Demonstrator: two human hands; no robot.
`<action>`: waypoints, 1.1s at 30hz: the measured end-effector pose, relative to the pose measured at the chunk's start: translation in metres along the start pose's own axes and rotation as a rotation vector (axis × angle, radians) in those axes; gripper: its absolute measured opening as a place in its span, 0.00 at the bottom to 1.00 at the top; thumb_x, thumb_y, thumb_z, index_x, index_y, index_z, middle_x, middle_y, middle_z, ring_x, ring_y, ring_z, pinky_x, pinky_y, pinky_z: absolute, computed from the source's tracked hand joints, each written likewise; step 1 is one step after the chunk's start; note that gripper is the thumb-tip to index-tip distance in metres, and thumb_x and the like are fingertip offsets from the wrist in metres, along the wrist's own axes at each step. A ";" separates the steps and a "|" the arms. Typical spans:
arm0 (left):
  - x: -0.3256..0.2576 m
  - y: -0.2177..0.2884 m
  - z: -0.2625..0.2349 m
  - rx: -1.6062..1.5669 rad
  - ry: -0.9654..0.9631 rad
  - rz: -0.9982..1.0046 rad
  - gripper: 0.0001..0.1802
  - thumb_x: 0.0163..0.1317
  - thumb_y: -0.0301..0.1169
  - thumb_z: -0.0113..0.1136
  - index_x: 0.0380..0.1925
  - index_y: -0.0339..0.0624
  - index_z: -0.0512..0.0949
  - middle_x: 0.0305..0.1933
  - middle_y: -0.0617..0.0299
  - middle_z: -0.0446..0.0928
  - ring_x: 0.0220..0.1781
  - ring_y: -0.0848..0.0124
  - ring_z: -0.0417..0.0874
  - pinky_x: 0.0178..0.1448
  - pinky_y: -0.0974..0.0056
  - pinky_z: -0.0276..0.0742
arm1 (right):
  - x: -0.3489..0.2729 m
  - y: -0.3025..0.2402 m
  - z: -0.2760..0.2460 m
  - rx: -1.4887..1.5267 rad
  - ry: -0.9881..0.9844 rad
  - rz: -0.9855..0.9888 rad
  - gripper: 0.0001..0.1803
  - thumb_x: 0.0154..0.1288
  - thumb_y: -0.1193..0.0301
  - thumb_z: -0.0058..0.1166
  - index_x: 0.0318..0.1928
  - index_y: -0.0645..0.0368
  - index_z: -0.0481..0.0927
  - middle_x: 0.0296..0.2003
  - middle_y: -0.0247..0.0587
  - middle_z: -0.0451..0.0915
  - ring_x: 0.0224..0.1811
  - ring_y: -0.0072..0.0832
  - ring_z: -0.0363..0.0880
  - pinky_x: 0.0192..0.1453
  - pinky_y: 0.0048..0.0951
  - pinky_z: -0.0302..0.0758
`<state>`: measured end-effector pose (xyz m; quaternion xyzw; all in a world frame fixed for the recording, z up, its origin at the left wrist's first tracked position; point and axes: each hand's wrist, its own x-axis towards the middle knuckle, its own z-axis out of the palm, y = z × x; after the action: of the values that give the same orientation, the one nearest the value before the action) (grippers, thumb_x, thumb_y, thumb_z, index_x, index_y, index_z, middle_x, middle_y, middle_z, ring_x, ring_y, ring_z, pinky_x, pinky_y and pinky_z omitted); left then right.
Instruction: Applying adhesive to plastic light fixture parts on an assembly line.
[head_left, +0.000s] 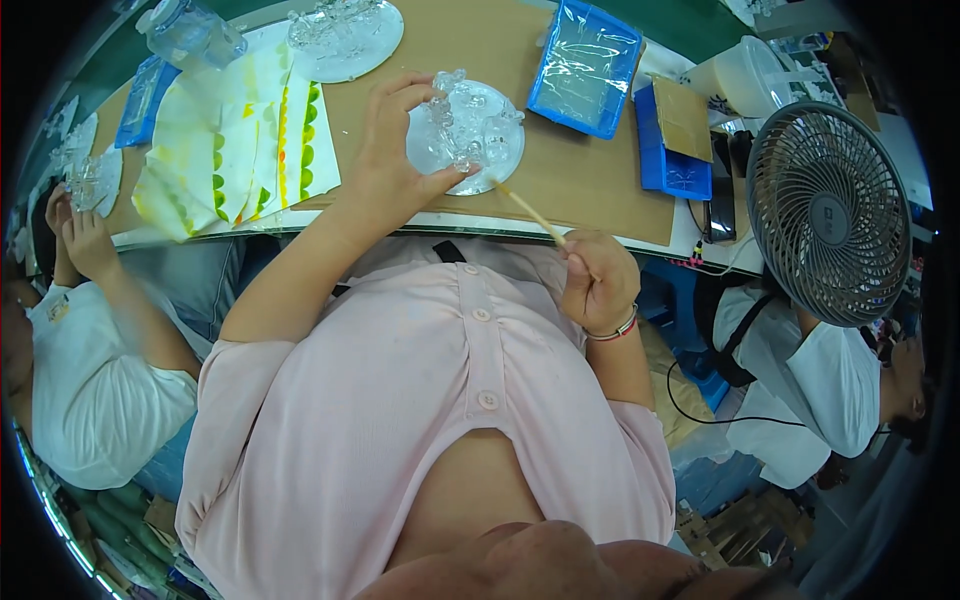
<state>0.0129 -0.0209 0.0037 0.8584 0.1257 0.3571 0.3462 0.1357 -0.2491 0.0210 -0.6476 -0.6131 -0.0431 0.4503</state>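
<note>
A: What are the hands doing, seen from the head camera?

B: The left hand [395,150] is curled around the near-left rim of a round clear disc [466,137], thumb under, fingers on top. Clear crystal figures [462,125] stand on the disc, just beyond the fingertips. The right hand [597,280] is closed in a pinch on a thin wooden stick [528,210], whose far tip touches the disc's near edge.

A: Where does the disc sit?

B: Over a brown cardboard sheet [580,180] on the table, up and to the left of the right hand. Whether it rests on the sheet or is lifted, I cannot tell.

A: Any containers?

B: Beyond the right hand, a blue tray [588,66] holds crumpled clear film. To its right, a second blue tray [672,160] has a brown card piece lying on it. Farther right lies a white lidded tub [745,75]; its contents do not show. Far left of the left hand lies a clear plastic bottle [190,32].

A: Packages or printed sheets?

B: Left of the left hand, white sheets with yellow and green rows of dots [235,140] are stacked. Beyond them, another clear disc [345,35] carries crystal pieces.

A: Anything else?

B: A grey fan [828,212] stands right of the right hand. At far left, another person's hands [80,235] hold a small clear piece.
</note>
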 end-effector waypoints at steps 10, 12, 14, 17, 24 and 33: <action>0.025 -0.005 -0.037 -0.040 -0.303 0.015 0.34 0.47 0.34 0.72 0.57 0.47 0.72 0.58 0.57 0.72 0.60 0.61 0.71 0.64 0.59 0.65 | 0.001 -0.001 0.003 -0.043 0.043 0.041 0.00 0.64 0.79 0.49 0.35 0.62 0.72 0.25 0.44 0.78 0.24 0.34 0.78 0.28 0.26 0.74; 0.024 -0.004 -0.034 -0.027 -0.289 -0.012 0.30 0.49 0.33 0.71 0.55 0.47 0.74 0.55 0.59 0.75 0.58 0.62 0.73 0.63 0.60 0.67 | 0.002 -0.001 0.004 -0.070 0.071 0.091 0.01 0.64 0.78 0.49 0.35 0.62 0.72 0.25 0.44 0.78 0.24 0.33 0.78 0.28 0.26 0.74; 0.023 -0.002 -0.033 0.005 -0.240 -0.027 0.30 0.49 0.32 0.71 0.55 0.46 0.74 0.51 0.59 0.77 0.54 0.65 0.76 0.59 0.63 0.71 | 0.003 -0.007 0.005 -0.026 0.045 0.039 0.02 0.65 0.77 0.49 0.34 0.62 0.72 0.25 0.44 0.78 0.23 0.33 0.78 0.29 0.26 0.74; 0.020 -0.001 -0.030 -0.047 -0.206 -0.055 0.31 0.48 0.32 0.72 0.54 0.44 0.75 0.48 0.58 0.78 0.49 0.66 0.77 0.55 0.64 0.74 | 0.004 -0.011 0.005 0.005 0.045 0.038 0.02 0.66 0.77 0.49 0.34 0.62 0.72 0.25 0.45 0.78 0.24 0.33 0.78 0.29 0.25 0.74; 0.014 -0.006 -0.025 0.056 -0.078 0.045 0.27 0.46 0.39 0.72 0.48 0.44 0.77 0.40 0.60 0.80 0.40 0.65 0.82 0.41 0.66 0.77 | 0.007 -0.011 0.011 0.038 0.014 0.050 0.02 0.65 0.77 0.49 0.34 0.62 0.72 0.25 0.44 0.78 0.25 0.34 0.79 0.29 0.26 0.74; 0.009 0.004 -0.030 0.034 -0.147 -0.076 0.25 0.47 0.30 0.72 0.47 0.40 0.79 0.40 0.56 0.80 0.40 0.66 0.81 0.46 0.66 0.79 | 0.010 -0.009 0.015 0.018 -0.074 -0.061 0.06 0.62 0.79 0.49 0.40 0.61 0.71 0.28 0.45 0.79 0.26 0.38 0.77 0.29 0.30 0.73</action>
<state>-0.0015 -0.0043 0.0263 0.8827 0.1383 0.2775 0.3532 0.1229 -0.2332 0.0232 -0.6258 -0.6492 -0.0272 0.4315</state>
